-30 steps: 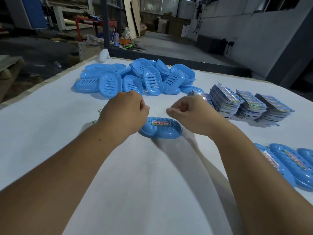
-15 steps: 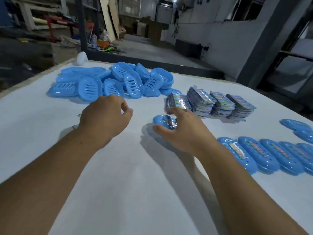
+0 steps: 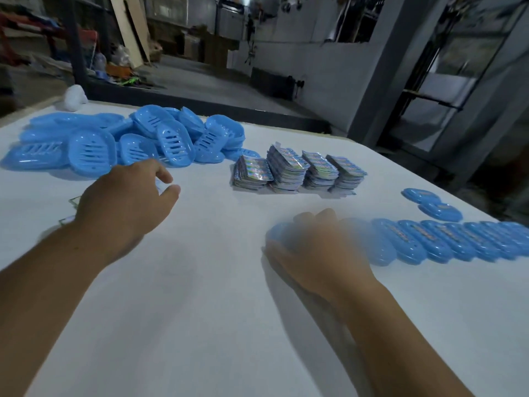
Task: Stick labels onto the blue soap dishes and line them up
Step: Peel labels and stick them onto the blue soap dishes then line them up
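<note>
From the head view, the right hand (image 3: 317,250) lay blurred over one blue soap dish (image 3: 279,233) at the near end of the row of labelled dishes (image 3: 446,239). Its fingers seemed curved over the top of the dish, though the blur made the exact grip hard to tell. The dish sat on the bench (image 3: 214,296), just beside the first dish of the row, which ran off toward the right edge. Two more dishes (image 3: 429,203) lay apart behind that row.

The left hand (image 3: 123,204) hovered low over the bench near the pile of unlabelled dishes (image 3: 120,141), fingers loosely curled, thumb and forefinger close together; whether they pinched anything could not be told. Something thin and pale showed at the bench under the left wrist, too unclear to name.

The step in hand appeared to be the lining-up: setting a finished dish against the end of the row. The next move would likely call for a fresh dish from the pile and a label from the stacks of labels (image 3: 297,170), which stood between pile and row.

The bench was wide, white and plain. Beyond it lay a dim workshop: a concrete floor, grey walls, a leaning board (image 3: 128,30), dark steel posts and clutter along the far side.
</note>
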### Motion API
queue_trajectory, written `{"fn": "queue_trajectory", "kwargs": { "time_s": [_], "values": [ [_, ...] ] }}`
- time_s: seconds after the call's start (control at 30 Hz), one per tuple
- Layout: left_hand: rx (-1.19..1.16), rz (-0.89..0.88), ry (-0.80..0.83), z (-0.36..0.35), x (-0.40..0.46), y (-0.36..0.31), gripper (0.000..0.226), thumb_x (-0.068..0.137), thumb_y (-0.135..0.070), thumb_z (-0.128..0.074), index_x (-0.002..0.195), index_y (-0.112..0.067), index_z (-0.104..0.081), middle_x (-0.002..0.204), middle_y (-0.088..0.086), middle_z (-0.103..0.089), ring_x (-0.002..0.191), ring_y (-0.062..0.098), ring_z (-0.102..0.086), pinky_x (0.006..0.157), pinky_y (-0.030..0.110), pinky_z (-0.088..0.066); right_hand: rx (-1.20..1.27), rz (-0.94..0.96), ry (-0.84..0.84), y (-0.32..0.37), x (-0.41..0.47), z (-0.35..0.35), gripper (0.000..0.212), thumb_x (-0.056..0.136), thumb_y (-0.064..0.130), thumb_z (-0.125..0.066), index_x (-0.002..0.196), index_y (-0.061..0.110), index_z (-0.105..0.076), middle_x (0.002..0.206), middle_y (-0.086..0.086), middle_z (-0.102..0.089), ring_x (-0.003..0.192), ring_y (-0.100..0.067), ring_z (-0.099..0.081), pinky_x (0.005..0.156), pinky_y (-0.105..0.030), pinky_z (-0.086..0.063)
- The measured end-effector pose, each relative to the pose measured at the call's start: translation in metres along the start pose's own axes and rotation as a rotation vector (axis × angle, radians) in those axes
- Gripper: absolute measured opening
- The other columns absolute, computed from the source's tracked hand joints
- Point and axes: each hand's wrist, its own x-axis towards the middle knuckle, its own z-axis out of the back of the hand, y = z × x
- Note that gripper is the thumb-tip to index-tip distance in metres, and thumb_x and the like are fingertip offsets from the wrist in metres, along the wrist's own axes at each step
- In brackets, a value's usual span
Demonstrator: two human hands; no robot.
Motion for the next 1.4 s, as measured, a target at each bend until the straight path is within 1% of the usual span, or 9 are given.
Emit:
{"fn": "queue_trajectory", "kwargs": {
  "time_s": [0.13,0.27,0.5,0.7,0.83,0.97,1.07,1.27,1.4],
  "values": [
    [-0.025,-0.007,0.009,0.001,0.000,0.001,0.020,0.090,-0.050,-0.062,0.101,-0.034,-0.062,0.086,0.000,-0.070,0.082,0.026,-0.061,0.070,0.039,-0.049,0.023,0.003,-0.006,-0.008,0.000,0.001,0.070,0.083,0.077,-0.049,0.139,0.035,-0.046,0.128,0.001,-0.049,0.118,-0.029,-0.046,0.094,-0.042,-0.039],
    [-0.054,-0.007,0.009,0.002,-0.002,0.000,0.018,0.089,-0.049,-0.063,0.095,-0.032,-0.062,0.077,0.000,-0.068,0.076,0.026,-0.062,0.072,0.044,-0.055,0.034,-0.016,-0.016,-0.019,0.004,0.005,0.071,0.083,0.075,-0.055,0.142,0.036,-0.044,0.131,0.000,-0.049,0.120,-0.030,-0.046,0.094,-0.040,-0.038],
    [-0.064,-0.003,0.017,0.003,-0.003,0.000,0.018,0.089,-0.049,-0.063,0.088,-0.032,-0.063,0.073,-0.006,-0.066,0.076,0.025,-0.062,0.071,0.043,-0.056,0.067,-0.089,-0.003,-0.038,0.010,0.011,0.063,0.088,0.063,-0.062,0.142,0.034,-0.047,0.133,-0.003,-0.051,0.123,-0.032,-0.047,0.096,-0.039,-0.038],
    [-0.052,-0.003,0.033,0.002,-0.001,0.002,0.017,0.090,-0.048,-0.063,0.087,-0.031,-0.064,0.080,-0.002,-0.068,0.078,0.024,-0.062,0.069,0.039,-0.052,0.098,-0.070,0.010,-0.033,0.013,0.014,0.066,0.085,0.064,-0.067,0.141,0.034,-0.048,0.132,-0.003,-0.051,0.124,-0.032,-0.047,0.096,-0.040,-0.038],
    [-0.032,0.007,0.038,0.001,0.001,0.004,0.017,0.090,-0.048,-0.064,0.086,-0.031,-0.064,0.086,-0.001,-0.069,0.080,0.024,-0.060,0.068,0.036,-0.046,0.173,0.014,0.024,-0.013,0.024,0.018,0.060,0.085,0.061,-0.068,0.136,0.032,-0.054,0.125,0.000,-0.057,0.120,-0.028,-0.052,0.099,-0.039,-0.044],
    [-0.027,0.027,0.091,-0.001,0.002,0.004,0.017,0.088,-0.049,-0.063,0.080,-0.035,-0.060,0.090,-0.002,-0.068,0.083,0.024,-0.062,0.075,0.038,-0.051,0.257,0.135,0.074,0.025,0.045,0.021,0.045,0.088,0.053,-0.069,0.126,0.031,-0.061,0.102,0.011,-0.064,0.101,-0.017,-0.062,0.089,-0.037,-0.052],
    [-0.025,0.007,0.134,-0.005,0.002,0.003,0.017,0.088,-0.049,-0.064,0.079,-0.036,-0.060,0.088,-0.004,-0.066,0.084,0.022,-0.063,0.075,0.037,-0.051,0.251,0.241,0.099,0.060,0.065,0.019,0.038,0.090,0.049,-0.068,0.123,0.030,-0.065,0.101,0.009,-0.070,0.091,-0.016,-0.063,0.082,-0.034,-0.054],
    [0.009,-0.028,0.174,-0.009,0.003,0.005,0.015,0.089,-0.050,-0.062,0.087,-0.036,-0.064,0.083,-0.007,-0.066,0.081,0.018,-0.062,0.068,0.033,-0.047,0.259,0.334,0.148,0.114,0.092,-0.001,0.032,0.091,0.047,-0.066,0.118,0.031,-0.065,0.109,0.007,-0.069,0.099,-0.019,-0.064,0.083,-0.037,-0.056],
    [0.027,-0.021,0.150,-0.011,0.006,0.011,0.015,0.089,-0.050,-0.061,0.085,-0.036,-0.064,0.086,-0.007,-0.066,0.083,0.020,-0.062,0.070,0.033,-0.049,0.344,0.332,0.086,0.120,0.092,-0.025,0.025,0.090,0.042,-0.063,0.113,0.032,-0.068,0.094,0.015,-0.068,0.097,-0.015,-0.064,0.080,-0.034,-0.053]
  ]
}}
